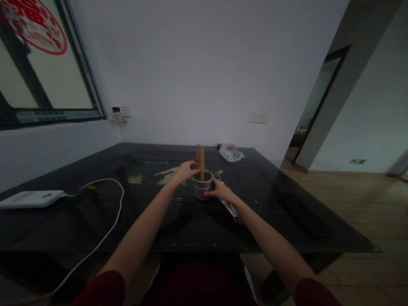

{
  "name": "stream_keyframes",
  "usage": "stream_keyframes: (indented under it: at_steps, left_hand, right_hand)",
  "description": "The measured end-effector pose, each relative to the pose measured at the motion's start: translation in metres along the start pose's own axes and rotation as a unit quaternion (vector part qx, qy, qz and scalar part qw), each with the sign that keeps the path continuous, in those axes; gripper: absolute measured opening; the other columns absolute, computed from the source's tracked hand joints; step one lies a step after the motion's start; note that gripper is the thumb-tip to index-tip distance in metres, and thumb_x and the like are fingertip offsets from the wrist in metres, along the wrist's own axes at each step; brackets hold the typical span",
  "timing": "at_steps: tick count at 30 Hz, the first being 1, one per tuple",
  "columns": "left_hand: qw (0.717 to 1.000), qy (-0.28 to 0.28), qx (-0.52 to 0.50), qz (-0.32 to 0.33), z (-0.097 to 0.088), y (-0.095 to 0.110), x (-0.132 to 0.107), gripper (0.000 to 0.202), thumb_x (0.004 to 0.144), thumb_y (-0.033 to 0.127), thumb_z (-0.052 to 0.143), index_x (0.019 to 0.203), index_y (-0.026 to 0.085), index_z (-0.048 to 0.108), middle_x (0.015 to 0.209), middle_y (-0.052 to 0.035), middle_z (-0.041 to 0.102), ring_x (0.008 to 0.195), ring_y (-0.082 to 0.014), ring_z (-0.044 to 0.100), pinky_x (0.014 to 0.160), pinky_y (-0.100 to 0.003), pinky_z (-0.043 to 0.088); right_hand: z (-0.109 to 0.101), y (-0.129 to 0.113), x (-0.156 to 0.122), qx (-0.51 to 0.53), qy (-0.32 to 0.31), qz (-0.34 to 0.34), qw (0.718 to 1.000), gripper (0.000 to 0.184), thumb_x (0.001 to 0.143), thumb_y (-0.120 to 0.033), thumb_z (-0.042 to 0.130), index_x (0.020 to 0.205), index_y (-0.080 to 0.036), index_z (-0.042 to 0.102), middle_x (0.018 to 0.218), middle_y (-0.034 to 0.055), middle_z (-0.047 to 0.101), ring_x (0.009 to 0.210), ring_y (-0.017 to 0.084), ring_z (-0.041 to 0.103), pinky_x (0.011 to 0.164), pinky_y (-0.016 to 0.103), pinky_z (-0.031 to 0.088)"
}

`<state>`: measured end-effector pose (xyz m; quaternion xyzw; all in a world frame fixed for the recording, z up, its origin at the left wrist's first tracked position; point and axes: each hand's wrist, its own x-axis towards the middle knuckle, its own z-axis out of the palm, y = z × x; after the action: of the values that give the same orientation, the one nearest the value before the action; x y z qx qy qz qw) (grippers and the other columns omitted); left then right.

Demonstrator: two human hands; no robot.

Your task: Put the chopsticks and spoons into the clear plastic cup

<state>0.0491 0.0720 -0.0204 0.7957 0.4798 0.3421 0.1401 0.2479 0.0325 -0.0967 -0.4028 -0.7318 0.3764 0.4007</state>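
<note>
A metal cup (200,193) stands upright on the dark table in front of me. Several wooden chopsticks (202,159) rise out of it, gathered toward its left side. My left hand (188,171) is closed, its fingers pinching the chopsticks just above the rim. Against the cup's right side, my right hand (220,189) grips the wall with thumb and fingers. Beneath and beside my right wrist lie some slender utensils (230,208), pale and partly hidden, whose exact kind I cannot make out.
A crumpled clear plastic bag (231,153) lies at the table's back edge. To the left, a white device (33,199) has a white cable (118,212) curving off the front. A dark flat object (304,216) rests at the right on the glossy tabletop (153,155).
</note>
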Motion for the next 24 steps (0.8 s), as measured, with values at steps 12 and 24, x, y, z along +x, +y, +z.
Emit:
stream_keyframes:
  at_steps: [12,24]
  left_hand:
    - [0.998,0.053,-0.046,-0.007,0.007,-0.005,0.005,0.020,0.073,0.033,0.061,0.078,0.015,0.067,0.078,-0.0062,0.069,0.073,-0.0171,0.062,0.067,-0.026,0.046]
    - [0.996,0.055,-0.064,-0.019,0.010,-0.003,0.006,0.026,0.075,0.037,0.060,0.081,0.014,0.069,0.082,-0.0071,0.070,0.075,-0.0179,0.063,0.068,-0.026,0.046]
  right_hand:
    - [-0.001,-0.007,-0.003,-0.047,0.009,0.000,0.999,0.077,0.055,-0.026,0.082,0.124,-0.014,0.050,0.116,0.0116,0.062,0.106,0.026,0.057,0.094,0.040,0.044]
    - [-0.001,-0.005,-0.003,-0.028,0.006,0.011,1.000,0.077,0.054,-0.024,0.081,0.124,-0.017,0.050,0.115,0.0101,0.062,0.105,0.025,0.059,0.093,0.041,0.044]
